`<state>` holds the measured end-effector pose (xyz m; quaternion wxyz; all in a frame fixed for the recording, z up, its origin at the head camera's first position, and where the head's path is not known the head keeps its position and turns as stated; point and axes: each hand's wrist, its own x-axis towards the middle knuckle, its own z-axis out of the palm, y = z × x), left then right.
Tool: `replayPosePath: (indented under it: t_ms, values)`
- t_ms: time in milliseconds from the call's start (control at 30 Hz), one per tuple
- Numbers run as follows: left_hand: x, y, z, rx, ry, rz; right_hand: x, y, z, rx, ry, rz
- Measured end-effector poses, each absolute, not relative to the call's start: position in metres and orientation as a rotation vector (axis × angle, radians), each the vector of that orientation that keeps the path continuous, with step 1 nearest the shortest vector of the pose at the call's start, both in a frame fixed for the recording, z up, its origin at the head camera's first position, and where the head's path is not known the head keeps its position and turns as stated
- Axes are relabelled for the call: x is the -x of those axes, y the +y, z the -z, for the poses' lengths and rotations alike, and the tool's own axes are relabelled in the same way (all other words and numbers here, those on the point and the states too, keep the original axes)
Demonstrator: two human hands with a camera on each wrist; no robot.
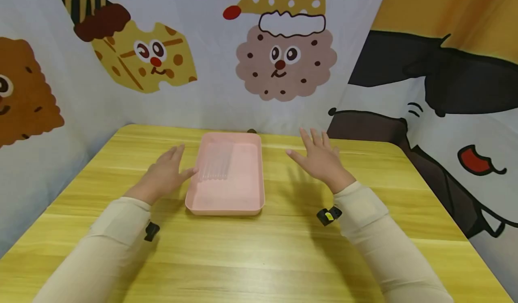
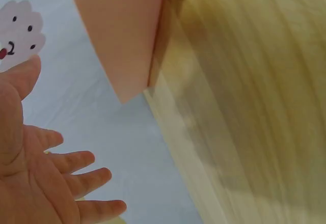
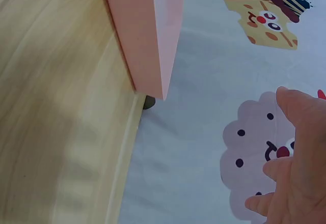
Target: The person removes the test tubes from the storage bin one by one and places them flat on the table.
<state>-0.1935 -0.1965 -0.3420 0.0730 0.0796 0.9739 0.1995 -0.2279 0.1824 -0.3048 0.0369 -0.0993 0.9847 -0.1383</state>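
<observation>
A shallow pink tray [image 1: 243, 199] lies on the table, with several clear, thin tube-like pieces [image 1: 216, 163] side by side in its left half; their exact kind is hard to make out. Just left of the tray hovers my left hand [image 1: 163, 175], fingers spread and nothing held, its thumb near the tray's rim. My right hand [image 1: 321, 161] is raised to the right of the tray, apart from it, with fingers extended and nothing in them. Both wrist views show the tray's outer wall [image 2: 119, 35] beside the hands.
The yellow wood-grain table [image 1: 251, 258] ends at a back edge close behind the tray. A white cloth [image 1: 214, 100] printed with cartoon biscuits and cheese hangs there. A small dark round thing [image 3: 148, 102] shows at the table's back edge.
</observation>
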Motion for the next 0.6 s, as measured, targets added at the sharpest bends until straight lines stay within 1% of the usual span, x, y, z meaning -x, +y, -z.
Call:
replayPosePath:
  t_ms: [600]
  values:
    - [0.198, -0.197, 0.360, -0.230, 2.984, -0.566, 0.245, 0.147, 0.307, 0.368, 2.945, 0.597]
